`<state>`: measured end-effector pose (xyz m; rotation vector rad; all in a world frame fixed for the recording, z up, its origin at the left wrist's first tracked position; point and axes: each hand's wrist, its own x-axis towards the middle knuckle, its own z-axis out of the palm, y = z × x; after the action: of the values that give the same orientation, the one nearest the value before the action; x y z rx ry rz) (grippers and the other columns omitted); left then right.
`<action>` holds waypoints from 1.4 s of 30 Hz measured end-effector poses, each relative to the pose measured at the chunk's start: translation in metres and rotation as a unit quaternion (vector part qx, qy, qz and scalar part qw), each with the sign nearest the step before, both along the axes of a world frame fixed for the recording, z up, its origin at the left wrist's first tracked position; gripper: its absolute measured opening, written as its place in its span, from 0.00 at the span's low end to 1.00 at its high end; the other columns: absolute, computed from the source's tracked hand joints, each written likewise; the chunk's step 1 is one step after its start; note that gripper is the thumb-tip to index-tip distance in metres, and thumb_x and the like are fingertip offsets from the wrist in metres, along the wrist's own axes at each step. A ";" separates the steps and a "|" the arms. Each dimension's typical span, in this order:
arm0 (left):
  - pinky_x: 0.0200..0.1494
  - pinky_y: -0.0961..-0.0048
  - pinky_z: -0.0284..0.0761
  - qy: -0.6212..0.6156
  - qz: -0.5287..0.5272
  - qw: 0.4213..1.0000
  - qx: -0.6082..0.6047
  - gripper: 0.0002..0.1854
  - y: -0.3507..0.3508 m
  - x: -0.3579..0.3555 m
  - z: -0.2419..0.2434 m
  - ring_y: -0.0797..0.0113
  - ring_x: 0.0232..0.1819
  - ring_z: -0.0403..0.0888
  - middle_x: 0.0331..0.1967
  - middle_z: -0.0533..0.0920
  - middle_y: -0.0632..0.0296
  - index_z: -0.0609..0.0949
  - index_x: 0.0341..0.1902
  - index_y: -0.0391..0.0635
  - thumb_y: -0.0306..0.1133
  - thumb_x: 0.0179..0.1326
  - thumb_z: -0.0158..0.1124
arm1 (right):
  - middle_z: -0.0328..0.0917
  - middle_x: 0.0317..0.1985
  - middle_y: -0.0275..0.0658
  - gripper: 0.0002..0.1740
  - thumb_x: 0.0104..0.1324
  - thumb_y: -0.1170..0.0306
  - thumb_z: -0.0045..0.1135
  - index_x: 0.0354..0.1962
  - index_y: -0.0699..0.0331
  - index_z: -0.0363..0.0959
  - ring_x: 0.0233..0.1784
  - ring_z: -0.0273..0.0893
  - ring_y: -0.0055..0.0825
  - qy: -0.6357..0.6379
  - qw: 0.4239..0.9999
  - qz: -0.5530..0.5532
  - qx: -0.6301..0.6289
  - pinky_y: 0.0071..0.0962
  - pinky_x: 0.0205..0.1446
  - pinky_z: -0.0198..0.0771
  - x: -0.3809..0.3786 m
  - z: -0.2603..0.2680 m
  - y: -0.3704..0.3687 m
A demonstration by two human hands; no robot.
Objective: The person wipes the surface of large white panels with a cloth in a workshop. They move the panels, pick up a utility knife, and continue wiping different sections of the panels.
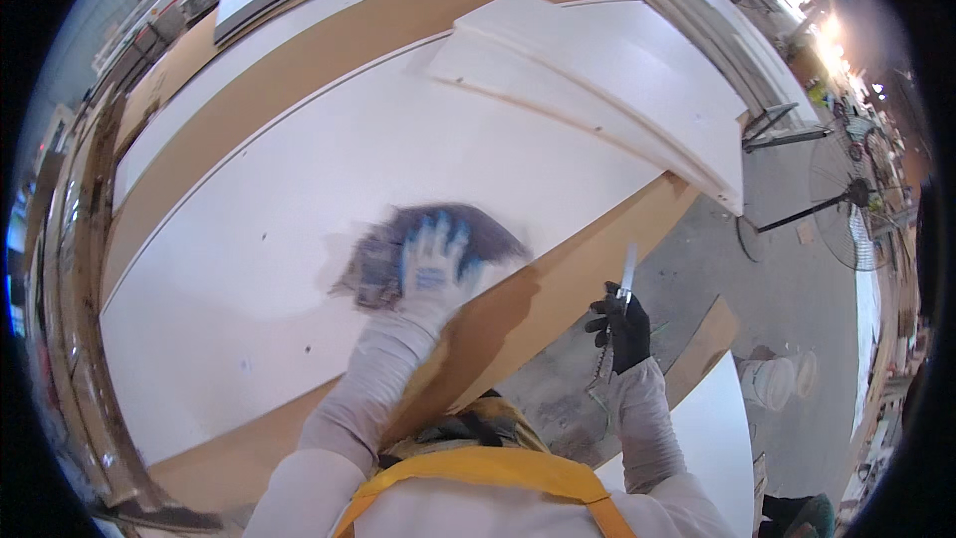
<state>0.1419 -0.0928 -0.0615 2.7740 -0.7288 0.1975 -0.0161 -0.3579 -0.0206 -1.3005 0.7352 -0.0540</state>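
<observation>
My left hand [435, 261], in a white glove with blue fingertips, lies spread flat on a dark, crumpled cloth [381, 250]. Both are blurred on top of a large white panel [299, 157] with several small holes. In a black glove, my right hand [627, 329] is out past the panel's near right edge, above the floor. It grips a slim metal tool [629, 269], perhaps a knife, whose flat silvery end points up and away from me.
Two narrow white boards [597, 67] rest across the panel's far right part. Brown board [582, 284] juts out beneath the panel. A pedestal fan [851, 194] and white buckets [769, 381] stand on the concrete floor to the right. Another white sheet [717, 426] lies low at right.
</observation>
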 end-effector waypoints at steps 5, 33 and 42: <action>0.58 0.57 0.64 0.019 -0.219 0.975 0.022 0.29 -0.065 -0.014 0.009 0.57 0.63 0.63 0.64 0.67 0.62 0.71 0.61 0.53 0.40 0.54 0.62 | 0.77 0.29 0.34 0.15 0.61 0.68 0.59 0.46 0.64 0.71 0.23 0.74 0.19 -0.009 0.990 -0.044 -0.133 0.16 0.19 0.62 0.040 0.023 -0.033; 0.57 0.58 0.68 0.066 0.253 0.965 -0.006 0.33 -0.140 0.499 0.022 0.47 0.55 0.73 0.54 0.75 0.45 0.72 0.58 0.43 0.47 0.50 0.66 | 0.73 0.35 0.45 0.18 0.60 0.61 0.58 0.41 0.66 0.71 0.40 0.74 0.43 0.200 0.806 -0.065 -0.553 0.36 0.43 0.68 0.105 -0.017 -0.352; 0.50 0.58 0.71 0.015 0.225 0.972 -0.061 0.25 -0.060 0.382 0.040 0.49 0.46 0.78 0.41 0.82 0.49 0.78 0.50 0.42 0.44 0.50 0.67 | 0.71 0.31 0.46 0.15 0.59 0.64 0.58 0.34 0.68 0.70 0.38 0.72 0.44 0.194 0.805 -0.043 -0.558 0.36 0.41 0.66 0.071 -0.010 -0.343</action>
<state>0.5242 -0.1531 -0.0211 2.7728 -0.0649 0.2737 0.0551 -0.7009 -0.0304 -2.4562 1.1871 -0.3461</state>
